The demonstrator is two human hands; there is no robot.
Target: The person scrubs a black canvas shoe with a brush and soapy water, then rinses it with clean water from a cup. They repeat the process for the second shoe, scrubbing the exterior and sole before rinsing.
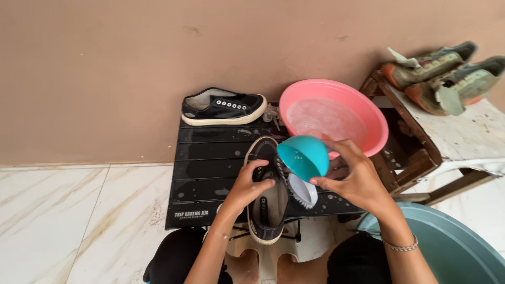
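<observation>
I read this as the rinsing step: my left hand (247, 186) is clamped around the dark shoe (267, 197), which lies sole-down on the low black slatted table (205, 158), while my right hand (357, 181) grips a teal bowl (302, 156), tipped over the shoe's opening. A white brush (304, 192) lies just beside the shoe (partly hidden by the bowl). A steady pour along the upper seems called for. Behind stands a pink basin (336, 113) of soapy water, a second dark shoe (223, 107) by the wall, and muddy shoes (442, 76) on a stool.
</observation>
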